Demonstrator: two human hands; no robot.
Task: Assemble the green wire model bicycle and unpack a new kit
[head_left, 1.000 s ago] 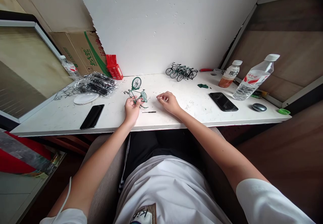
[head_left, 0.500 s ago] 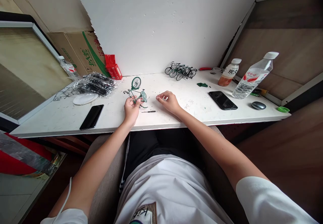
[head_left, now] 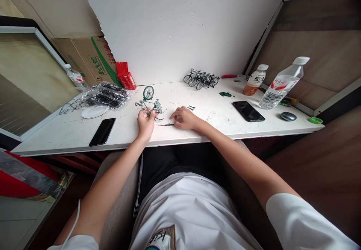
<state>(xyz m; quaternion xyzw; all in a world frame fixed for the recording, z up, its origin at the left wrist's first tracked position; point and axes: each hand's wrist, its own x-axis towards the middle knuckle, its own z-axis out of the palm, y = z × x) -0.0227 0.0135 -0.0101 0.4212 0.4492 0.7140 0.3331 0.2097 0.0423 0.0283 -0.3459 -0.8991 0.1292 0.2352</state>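
My left hand (head_left: 146, 124) is closed around the lower part of a small green model bicycle (head_left: 152, 101), tilted with its one visible wheel pointing up and away. On the table just right of it lies a thin screwdriver (head_left: 168, 125) with a black handle. My right hand (head_left: 184, 118) is lowered at the handle's end, its index finger stretched out and apart from the thumb; whether it touches the handle is unclear. Small dark parts (head_left: 191, 108) lie just beyond the right hand.
Several finished-looking model bicycles (head_left: 200, 79) stand at the back. A green part (head_left: 225, 94), a black phone (head_left: 248, 111), bottles (head_left: 283, 84) and a mouse (head_left: 288, 116) are on the right. Leftward are another phone (head_left: 102, 131), a white lid (head_left: 95, 112) and bagged black parts (head_left: 107, 95).
My right hand has moved down and slightly left to the screwdriver's handle, uncovering the small dark parts behind it. My left hand keeps holding the bicycle, almost still.
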